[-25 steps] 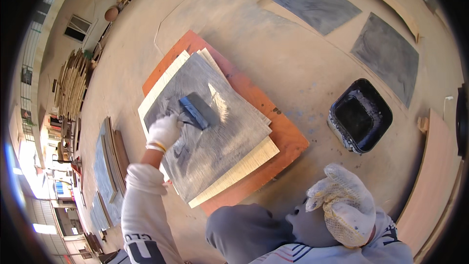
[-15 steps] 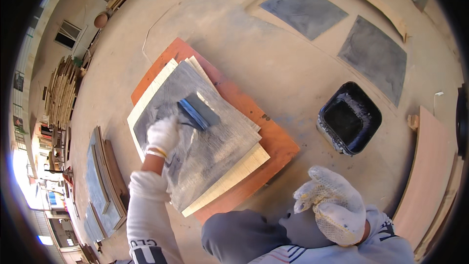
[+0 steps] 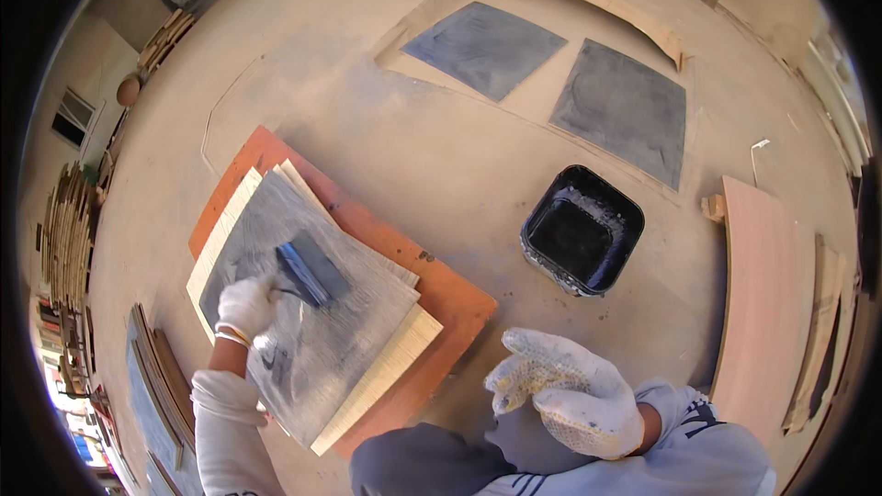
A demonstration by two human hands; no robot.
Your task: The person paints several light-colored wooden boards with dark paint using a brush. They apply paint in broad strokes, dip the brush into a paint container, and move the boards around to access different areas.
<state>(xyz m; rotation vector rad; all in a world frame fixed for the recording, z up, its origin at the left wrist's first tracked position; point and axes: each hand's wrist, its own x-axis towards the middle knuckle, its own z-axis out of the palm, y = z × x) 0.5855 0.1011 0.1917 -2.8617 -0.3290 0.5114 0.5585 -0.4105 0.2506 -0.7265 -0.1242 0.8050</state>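
I'm seeing the blue applicator (image 3: 303, 274) lying just right of the nearer left hand (image 3: 246, 309), its long axis slanting from far-left to near-right; that glove is gripping its handle, closed. Beneath the grip, the grey sheet (image 3: 366, 314) is spreading out. Well right, the right hand (image 3: 571, 393) is hanging half-curled, apparently empty.

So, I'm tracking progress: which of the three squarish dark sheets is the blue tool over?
The near sheet, atop the pale sheets, where the left hand holds the tool; the other two sheets lie apart, beyond the bucket.
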